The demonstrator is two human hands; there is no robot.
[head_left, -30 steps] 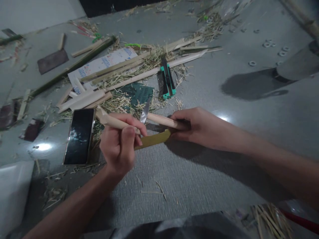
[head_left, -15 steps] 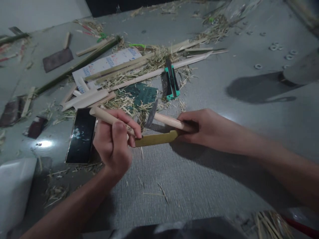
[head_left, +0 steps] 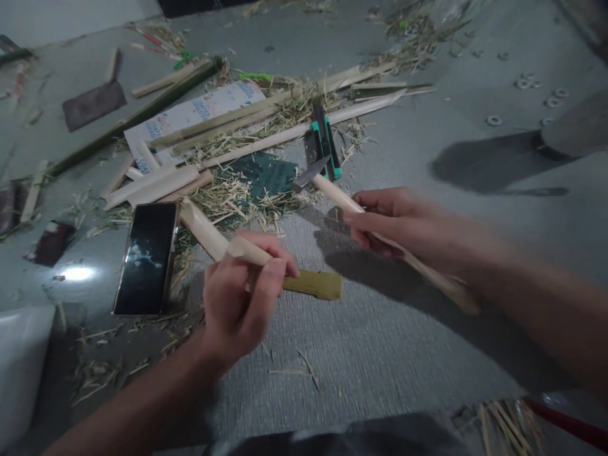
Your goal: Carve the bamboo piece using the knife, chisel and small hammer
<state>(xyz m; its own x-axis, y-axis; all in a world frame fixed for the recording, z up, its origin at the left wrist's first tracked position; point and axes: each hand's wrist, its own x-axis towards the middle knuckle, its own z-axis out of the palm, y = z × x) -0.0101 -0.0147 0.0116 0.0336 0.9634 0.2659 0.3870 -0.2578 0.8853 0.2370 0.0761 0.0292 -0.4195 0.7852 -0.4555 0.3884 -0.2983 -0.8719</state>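
Observation:
My left hand is closed, pen-like, around a short round pale wooden handle; whatever its lower end carries is hidden by my fingers. A flat yellow-green bamboo strip sticks out to the right from under this hand. Behind the hand, a pale wooden piece slants up to the left; I cannot tell whether it joins the strip. My right hand grips a small hammer by its wooden handle. The metal head is raised up and left, in front of the green utility knife.
A phone lies left of my left hand. Beyond are bamboo strips, shavings, a dark green sandpaper sheet and a printed white sheet. Several metal washers lie far right, near a grey cylinder.
The hammer has swung away from the strip, up and to the right, with my right hand. My left hand has moved right and slightly down, its wooden handle with it.

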